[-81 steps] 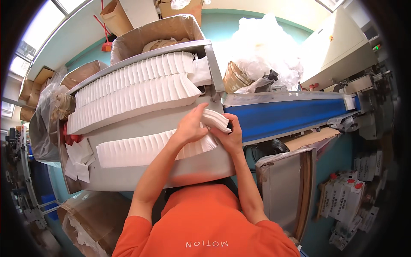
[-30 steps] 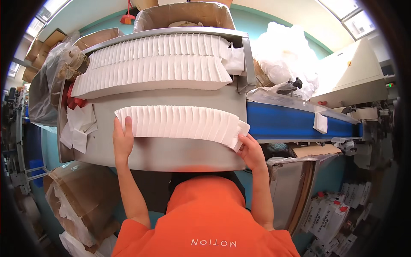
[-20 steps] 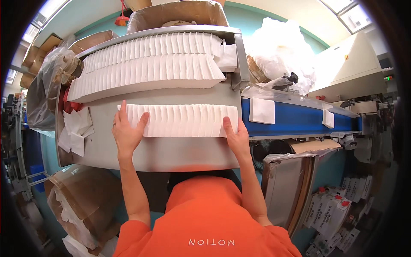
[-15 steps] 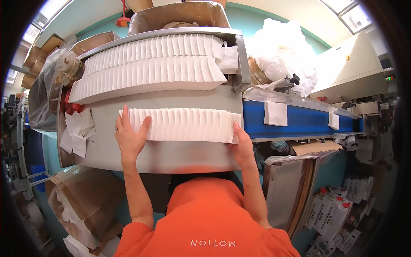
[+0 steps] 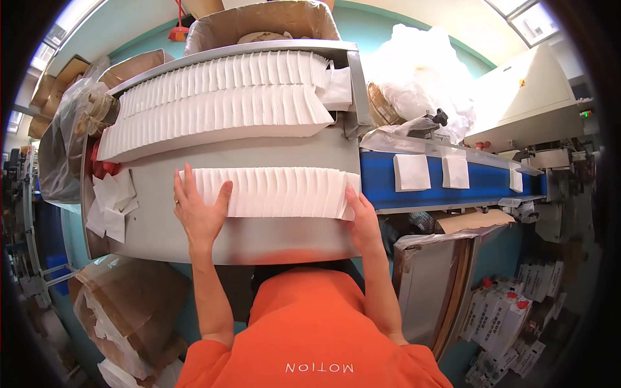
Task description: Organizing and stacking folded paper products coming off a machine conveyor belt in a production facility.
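Observation:
A long row of folded white paper napkins [image 5: 278, 193] stands on edge across the grey metal table [image 5: 168, 226]. My left hand [image 5: 202, 207] grips its left end, thumb on the near side and fingers round the end. At the right end my right hand [image 5: 363, 220] is closed on the last napkins, thumb on the end face; its other fingers are partly hidden. Farther back on the table, two more long rows of napkins [image 5: 213, 119] lie one behind the other. To the right, single folded napkins [image 5: 412, 172] rest on a blue conveyor belt [image 5: 485, 184].
A metal rail [image 5: 259, 45] edges the table's far side. Loose napkins [image 5: 113, 204] lie by the left edge, near a red object [image 5: 103, 165]. Cardboard boxes, one [image 5: 259, 22] behind the table, and a white plastic bag heap [image 5: 420, 81] stand around.
On the blue belt a napkin has moved left, and another shows behind it at the far right. Both hands keep their hold on the row. The whole view has shifted slightly.

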Action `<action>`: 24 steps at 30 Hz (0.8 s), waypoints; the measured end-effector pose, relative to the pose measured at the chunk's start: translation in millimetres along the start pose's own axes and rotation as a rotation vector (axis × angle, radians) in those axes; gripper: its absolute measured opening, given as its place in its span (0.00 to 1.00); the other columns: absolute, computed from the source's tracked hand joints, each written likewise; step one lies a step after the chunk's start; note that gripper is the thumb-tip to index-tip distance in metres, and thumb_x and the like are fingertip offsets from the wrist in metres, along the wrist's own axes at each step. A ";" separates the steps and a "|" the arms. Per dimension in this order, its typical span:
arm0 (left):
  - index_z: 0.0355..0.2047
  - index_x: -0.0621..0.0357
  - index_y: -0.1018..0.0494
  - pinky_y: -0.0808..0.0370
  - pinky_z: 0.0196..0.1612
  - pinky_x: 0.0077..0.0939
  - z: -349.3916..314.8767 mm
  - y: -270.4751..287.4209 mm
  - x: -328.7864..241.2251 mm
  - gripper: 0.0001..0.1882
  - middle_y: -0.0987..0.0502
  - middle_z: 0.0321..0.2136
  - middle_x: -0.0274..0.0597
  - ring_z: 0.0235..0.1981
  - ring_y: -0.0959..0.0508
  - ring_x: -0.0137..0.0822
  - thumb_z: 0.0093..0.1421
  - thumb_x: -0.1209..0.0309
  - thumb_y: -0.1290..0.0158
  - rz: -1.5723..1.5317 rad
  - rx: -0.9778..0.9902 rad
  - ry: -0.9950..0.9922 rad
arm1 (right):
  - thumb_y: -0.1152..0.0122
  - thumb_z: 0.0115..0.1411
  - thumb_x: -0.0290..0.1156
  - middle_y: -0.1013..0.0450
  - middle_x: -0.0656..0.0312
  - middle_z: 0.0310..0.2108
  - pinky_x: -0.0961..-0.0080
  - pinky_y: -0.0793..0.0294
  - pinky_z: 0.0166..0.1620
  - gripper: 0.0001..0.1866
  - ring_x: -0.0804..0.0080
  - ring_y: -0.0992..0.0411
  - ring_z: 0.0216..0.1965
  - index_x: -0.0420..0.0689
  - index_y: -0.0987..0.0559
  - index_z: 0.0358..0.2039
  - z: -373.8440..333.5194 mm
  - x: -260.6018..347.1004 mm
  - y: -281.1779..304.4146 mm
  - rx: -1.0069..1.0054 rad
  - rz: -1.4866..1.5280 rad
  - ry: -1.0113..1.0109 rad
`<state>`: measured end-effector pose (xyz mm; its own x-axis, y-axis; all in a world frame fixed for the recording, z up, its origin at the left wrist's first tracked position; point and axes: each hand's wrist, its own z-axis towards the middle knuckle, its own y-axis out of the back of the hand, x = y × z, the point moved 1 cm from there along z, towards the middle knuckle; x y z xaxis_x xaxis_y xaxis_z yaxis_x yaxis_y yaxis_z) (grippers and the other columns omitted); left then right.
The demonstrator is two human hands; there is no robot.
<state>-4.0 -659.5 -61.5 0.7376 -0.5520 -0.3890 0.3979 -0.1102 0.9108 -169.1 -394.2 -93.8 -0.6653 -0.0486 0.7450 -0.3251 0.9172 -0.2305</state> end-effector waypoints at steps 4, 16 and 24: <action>0.66 0.58 0.45 0.42 0.59 0.52 -1.6 -2.6 -1.9 0.49 0.46 0.65 0.59 0.61 0.39 0.57 0.53 0.43 0.40 -0.018 0.006 -0.007 | 0.47 0.64 0.32 0.26 0.60 0.47 0.71 0.26 0.46 0.21 0.70 0.26 0.46 0.39 0.31 0.56 -4.9 -10.3 39.4 0.041 0.126 -0.048; 0.66 0.58 0.46 0.41 0.58 0.52 -11.2 -9.0 -16.6 0.49 0.46 0.65 0.58 0.60 0.38 0.58 0.53 0.43 0.40 0.001 -0.001 -0.024 | 0.46 0.65 0.32 0.26 0.64 0.44 0.78 0.26 0.43 0.17 0.76 0.26 0.42 0.38 0.28 0.52 -3.1 -0.4 15.1 -0.028 0.111 -0.044; 0.66 0.58 0.46 0.40 0.58 0.51 -14.6 -9.4 -35.1 0.49 0.46 0.65 0.59 0.58 0.37 0.58 0.53 0.43 0.40 -0.020 0.034 -0.057 | 0.46 0.65 0.54 0.27 0.59 0.38 0.79 0.29 0.42 0.30 0.73 0.28 0.38 0.35 0.28 0.48 10.4 2.3 18.1 -0.128 -0.289 0.300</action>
<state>-25.7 -627.0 -58.5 0.6970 -0.5953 -0.3998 0.3927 -0.1496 0.9074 -183.5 -381.9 -102.8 -0.3279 -0.2111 0.9208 -0.3708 0.9253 0.0801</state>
